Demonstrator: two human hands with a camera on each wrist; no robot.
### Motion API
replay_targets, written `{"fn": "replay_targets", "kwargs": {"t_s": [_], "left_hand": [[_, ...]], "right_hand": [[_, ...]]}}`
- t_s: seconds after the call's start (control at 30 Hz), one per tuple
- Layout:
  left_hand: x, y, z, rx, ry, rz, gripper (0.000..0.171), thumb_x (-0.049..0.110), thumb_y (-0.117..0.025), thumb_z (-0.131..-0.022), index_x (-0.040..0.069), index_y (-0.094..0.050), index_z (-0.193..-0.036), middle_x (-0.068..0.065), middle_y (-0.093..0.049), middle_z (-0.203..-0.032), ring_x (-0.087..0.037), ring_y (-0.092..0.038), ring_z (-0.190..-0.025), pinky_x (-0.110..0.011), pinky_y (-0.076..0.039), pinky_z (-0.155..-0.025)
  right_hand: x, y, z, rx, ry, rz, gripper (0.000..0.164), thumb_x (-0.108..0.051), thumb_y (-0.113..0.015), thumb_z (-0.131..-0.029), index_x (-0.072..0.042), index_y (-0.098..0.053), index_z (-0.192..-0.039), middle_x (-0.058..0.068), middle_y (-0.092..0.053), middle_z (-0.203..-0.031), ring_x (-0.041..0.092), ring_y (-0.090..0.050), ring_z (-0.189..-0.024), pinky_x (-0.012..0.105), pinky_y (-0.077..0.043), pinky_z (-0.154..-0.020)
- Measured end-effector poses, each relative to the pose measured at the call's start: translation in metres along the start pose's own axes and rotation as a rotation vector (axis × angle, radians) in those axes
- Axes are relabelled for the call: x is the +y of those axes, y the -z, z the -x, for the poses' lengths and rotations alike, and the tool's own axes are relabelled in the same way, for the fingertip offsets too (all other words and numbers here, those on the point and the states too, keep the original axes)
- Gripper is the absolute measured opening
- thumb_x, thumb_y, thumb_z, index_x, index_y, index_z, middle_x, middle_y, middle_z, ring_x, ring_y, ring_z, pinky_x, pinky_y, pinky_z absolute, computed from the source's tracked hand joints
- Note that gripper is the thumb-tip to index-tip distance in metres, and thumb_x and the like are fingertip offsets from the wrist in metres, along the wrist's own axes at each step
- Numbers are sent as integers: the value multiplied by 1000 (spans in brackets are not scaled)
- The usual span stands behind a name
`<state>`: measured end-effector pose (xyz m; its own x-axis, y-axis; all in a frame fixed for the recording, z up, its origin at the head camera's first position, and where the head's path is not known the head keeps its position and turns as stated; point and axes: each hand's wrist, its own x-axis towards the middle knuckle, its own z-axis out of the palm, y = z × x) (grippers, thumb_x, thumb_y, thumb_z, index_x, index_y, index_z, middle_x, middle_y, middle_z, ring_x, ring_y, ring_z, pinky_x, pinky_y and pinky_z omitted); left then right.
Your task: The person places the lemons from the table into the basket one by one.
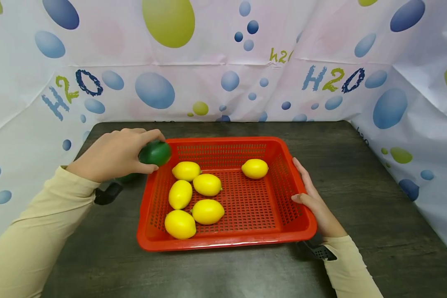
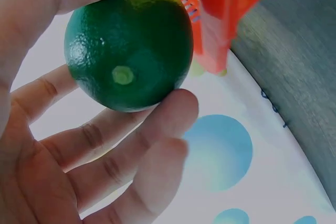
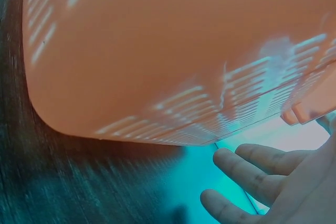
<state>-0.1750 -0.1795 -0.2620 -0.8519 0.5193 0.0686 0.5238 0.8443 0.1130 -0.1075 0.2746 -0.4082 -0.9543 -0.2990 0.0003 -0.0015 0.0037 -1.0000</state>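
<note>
My left hand point(image 1: 121, 151) holds a dark green lime point(image 1: 155, 153) between thumb and fingers, over the left rim of a red plastic basket point(image 1: 238, 244). In the left wrist view the lime point(image 2: 128, 45) shows a pale stem spot. At the basket's right side, my right hand point(image 1: 314, 203) grips the rim, thumb over the edge and fingers along the outside. The right wrist view shows some of those fingers point(image 3: 252, 174) extended beside the basket wall point(image 3: 157, 66). Several yellow lemons point(image 1: 207, 185) lie inside, mostly on the left; one lemon point(image 1: 255, 169) sits apart at the back right.
Another green object point(image 1: 129, 178) shows partly beneath my left hand, left of the basket, mostly hidden. The basket stands on a dark wood-grain table point(image 1: 357, 186). A white sheet point(image 1: 208, 49) printed with bubbles closes off the back and sides.
</note>
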Motion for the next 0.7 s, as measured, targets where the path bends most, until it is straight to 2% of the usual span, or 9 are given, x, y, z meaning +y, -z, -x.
{"fn": "replay_targets", "kwargs": {"t_s": [0.27,0.43,0.57,0.7], "left_hand": [[15,0,-14,-1,-66,-9,44,26,-84,-81,22,-64,-121,-4,-68,-103,-24,-62,-84,-45,-56,-68],[25,-3,-23,0,-137,-47,47,25,-84,-80,21,-63,-121,-4,-66,-98,-24,-61,-80,-43,-55,-67],[34,-5,-31,-15,-194,-77,50,29,-88,-79,18,-62,-121,-5,-66,-96,-23,-63,-77,-42,-57,-66],[42,-8,-37,-51,-219,-67,50,31,-88,-81,18,-61,-120,-5,-65,-95,-23,-63,-77,-40,-57,-66]], "right_hand": [[1,1,0,-1,6,3,86,-4,-39,-96,-43,-7,-165,3,-8,-169,43,-29,-142,46,-54,-94],[1,1,0,-5,7,-1,86,-3,-39,-96,-42,-6,-165,3,-8,-169,42,-28,-142,46,-54,-94],[0,0,0,-6,7,1,86,-3,-39,-96,-43,-7,-165,3,-7,-169,43,-28,-143,46,-54,-94],[0,0,0,-1,4,7,85,-4,-39,-96,-44,-7,-164,3,-8,-168,43,-29,-142,46,-55,-93]]}}
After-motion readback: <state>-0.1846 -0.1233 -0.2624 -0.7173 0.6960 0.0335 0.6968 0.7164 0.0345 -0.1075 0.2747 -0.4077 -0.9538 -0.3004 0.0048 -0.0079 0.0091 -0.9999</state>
